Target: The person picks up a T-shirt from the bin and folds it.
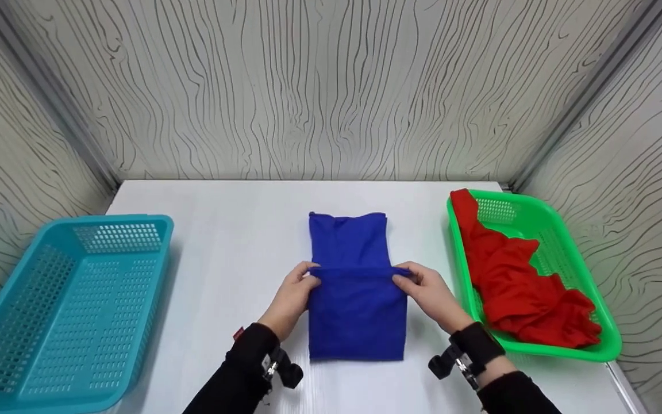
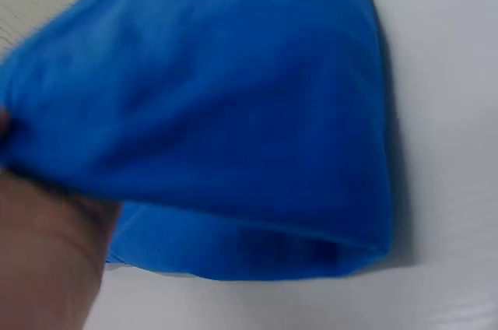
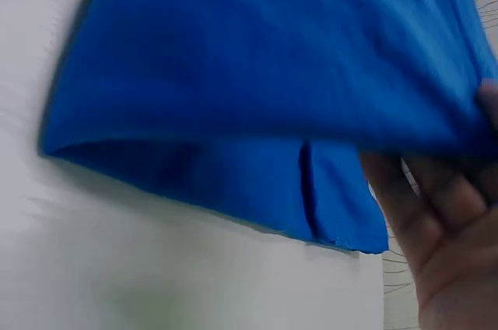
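A blue piece of cloth, looking like a folded garment, lies on the white table in the head view. Its near part is doubled over toward the far end. My left hand pinches the left corner of the raised edge, and my right hand pinches the right corner. Both wrist views show the lifted blue layer curving up from a fold, with a gap under it. In the right wrist view, the fingers sit beneath the cloth's edge.
A teal plastic basket stands at the left of the table. On the right is a green basket holding crumpled red cloth, one end of it over the rim. Patterned panels enclose the back and sides.
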`<state>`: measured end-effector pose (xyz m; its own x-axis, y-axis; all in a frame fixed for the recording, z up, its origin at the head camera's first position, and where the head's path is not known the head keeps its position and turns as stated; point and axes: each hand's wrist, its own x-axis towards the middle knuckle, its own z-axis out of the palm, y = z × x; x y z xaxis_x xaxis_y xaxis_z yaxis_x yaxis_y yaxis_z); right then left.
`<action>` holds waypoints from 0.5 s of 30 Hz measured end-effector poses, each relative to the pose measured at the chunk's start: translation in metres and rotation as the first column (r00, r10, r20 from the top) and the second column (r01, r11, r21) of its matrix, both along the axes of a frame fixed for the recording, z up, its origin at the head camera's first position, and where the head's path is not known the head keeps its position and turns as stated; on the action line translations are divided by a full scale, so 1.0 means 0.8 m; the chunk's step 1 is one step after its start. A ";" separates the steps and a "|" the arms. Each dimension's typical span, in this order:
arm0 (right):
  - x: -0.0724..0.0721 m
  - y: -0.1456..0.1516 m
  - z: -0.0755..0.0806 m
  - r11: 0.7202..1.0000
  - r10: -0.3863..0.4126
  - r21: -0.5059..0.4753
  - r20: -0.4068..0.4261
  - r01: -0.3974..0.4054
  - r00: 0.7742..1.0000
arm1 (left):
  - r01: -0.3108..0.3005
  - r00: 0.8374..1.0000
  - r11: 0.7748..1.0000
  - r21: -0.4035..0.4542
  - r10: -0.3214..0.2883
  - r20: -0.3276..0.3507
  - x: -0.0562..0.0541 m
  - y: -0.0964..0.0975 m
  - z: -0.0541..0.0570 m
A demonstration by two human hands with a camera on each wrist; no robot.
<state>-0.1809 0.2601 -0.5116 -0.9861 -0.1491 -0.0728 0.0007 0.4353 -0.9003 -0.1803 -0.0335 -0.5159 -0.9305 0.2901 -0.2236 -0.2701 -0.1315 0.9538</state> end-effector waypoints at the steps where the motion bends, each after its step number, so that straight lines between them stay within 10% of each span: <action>1: -0.005 -0.004 -0.004 0.998 -0.056 0.030 -0.024 0.057 0.998 | -0.027 0.999 0.997 -0.066 0.026 -0.020 -0.003 -0.001 -0.002; 5: -0.003 -0.012 -0.025 0.956 -0.143 0.223 -0.205 0.189 0.968 | -0.066 0.991 0.944 -0.324 0.025 -0.130 -0.004 -0.009 -0.016; 8: 0.022 -0.009 -0.043 0.899 -0.076 0.392 -0.299 0.195 0.951 | -0.075 0.975 0.862 -0.501 -0.043 -0.219 0.011 -0.022 -0.031; 15: 0.087 0.001 -0.071 0.832 0.131 0.552 -0.112 -0.048 0.985 | 0.022 0.871 0.644 -0.765 -0.388 -0.301 0.062 -0.047 -0.060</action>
